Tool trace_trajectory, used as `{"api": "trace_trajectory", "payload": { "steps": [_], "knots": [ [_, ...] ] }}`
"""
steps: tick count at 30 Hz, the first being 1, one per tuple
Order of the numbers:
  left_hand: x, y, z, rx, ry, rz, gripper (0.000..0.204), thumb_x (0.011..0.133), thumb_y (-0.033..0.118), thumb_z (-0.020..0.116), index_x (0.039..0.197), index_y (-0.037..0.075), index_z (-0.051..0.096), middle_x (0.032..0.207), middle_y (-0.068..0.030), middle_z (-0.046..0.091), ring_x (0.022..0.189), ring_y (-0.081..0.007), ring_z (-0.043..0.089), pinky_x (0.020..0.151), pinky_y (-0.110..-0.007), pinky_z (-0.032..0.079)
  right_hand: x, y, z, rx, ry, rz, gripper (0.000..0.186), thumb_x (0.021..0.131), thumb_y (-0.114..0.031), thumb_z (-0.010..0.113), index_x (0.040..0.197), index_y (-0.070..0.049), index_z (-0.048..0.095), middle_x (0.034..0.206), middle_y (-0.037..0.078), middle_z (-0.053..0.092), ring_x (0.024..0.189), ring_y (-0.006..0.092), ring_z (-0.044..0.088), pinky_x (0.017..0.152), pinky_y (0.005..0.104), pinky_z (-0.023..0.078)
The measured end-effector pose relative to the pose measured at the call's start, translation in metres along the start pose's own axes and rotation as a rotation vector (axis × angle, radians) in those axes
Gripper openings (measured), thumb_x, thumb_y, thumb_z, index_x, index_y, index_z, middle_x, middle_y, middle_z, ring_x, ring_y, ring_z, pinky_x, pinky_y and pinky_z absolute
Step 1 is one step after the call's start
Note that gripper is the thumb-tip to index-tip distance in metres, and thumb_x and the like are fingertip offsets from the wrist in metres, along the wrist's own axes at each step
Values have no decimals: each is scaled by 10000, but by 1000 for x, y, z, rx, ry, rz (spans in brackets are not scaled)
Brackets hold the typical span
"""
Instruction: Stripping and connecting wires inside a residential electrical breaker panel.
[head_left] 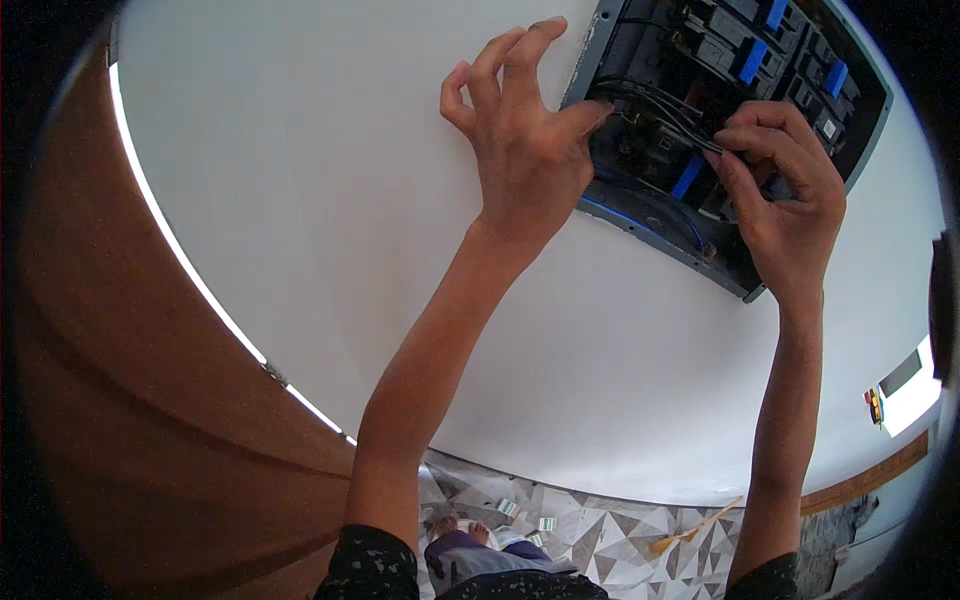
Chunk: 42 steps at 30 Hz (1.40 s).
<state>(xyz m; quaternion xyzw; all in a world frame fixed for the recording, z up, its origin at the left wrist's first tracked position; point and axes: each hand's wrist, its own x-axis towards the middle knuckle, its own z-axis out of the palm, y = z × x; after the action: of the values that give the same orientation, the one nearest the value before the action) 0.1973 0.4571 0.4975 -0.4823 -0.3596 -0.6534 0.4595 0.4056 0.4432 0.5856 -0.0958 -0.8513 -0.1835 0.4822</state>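
Note:
An electrical panel box (650, 243) with a grey metal frame sits in the white wall at the upper right. Inside are dark circuit breakers (715, 52) with blue strips on them. My right hand (790, 185) is closed, pinching a bundle of thin black wires (665, 108) between thumb and fingertips. These wires curve from the box's left side toward that hand. At the box's left edge, my left hand (530, 130) has its fingers spread over the wall. Its thumb reaches over the frame beside the wires; whether it touches them I cannot tell.
White wall (330, 200) surrounds the box. A brown door or panel (170, 380) stands at the left, with a bright gap along its edge. Below, a broom (690, 537) and small boxes (547, 524) lie on the patterned tile floor (610, 545) near my feet.

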Motion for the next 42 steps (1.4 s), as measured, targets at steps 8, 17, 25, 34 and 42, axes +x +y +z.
{"api": "trace_trajectory", "payload": {
  "steps": [8, 17, 25, 34, 42],
  "knots": [
    [11, -27, 22, 104, 207, 215, 147, 676, 1, 772, 750, 126, 751, 1332, -143, 516, 1285, -330, 408, 1011, -528, 257, -1, 7, 3, 4, -6, -30, 129, 792, 33, 738, 886, -56, 732, 1013, 35, 677, 806, 89, 667, 628, 183, 527],
    [5, -3, -7, -58, -81, -58, 174, 639, 40, 763, 736, 184, 767, 1432, -108, 468, 1323, -324, 392, 1041, -521, 229, 5, 1, -6, -97, -100, -108, 152, 799, 68, 709, 908, -37, 693, 1001, 79, 645, 866, 132, 644, 647, 214, 512],
    [4, 7, -10, -73, -156, -146, 166, 654, 29, 752, 723, 179, 773, 1539, -126, 340, 1382, -350, 297, 1071, -600, 165, -5, -1, -14, -57, -76, -15, 162, 784, 75, 727, 892, -37, 682, 1007, 101, 628, 894, 163, 612, 691, 247, 496],
    [8, 8, -1, -174, -104, -231, 123, 720, 80, 738, 605, 109, 703, 1532, -147, 356, 1397, -343, 293, 1077, -653, 141, -49, 14, -56, -11, 51, 146, 112, 804, -13, 742, 877, -26, 658, 938, 98, 566, 881, 169, 515, 705, 244, 414],
    [9, 9, -5, -35, -219, -169, 186, 692, 110, 766, 548, 105, 648, 1581, -148, 286, 1451, -395, 212, 1054, -708, 173, -133, 35, -88, -58, 179, 451, 137, 825, -97, 753, 848, -23, 639, 931, 90, 528, 854, 186, 480, 723, 279, 381]
  ]
}}
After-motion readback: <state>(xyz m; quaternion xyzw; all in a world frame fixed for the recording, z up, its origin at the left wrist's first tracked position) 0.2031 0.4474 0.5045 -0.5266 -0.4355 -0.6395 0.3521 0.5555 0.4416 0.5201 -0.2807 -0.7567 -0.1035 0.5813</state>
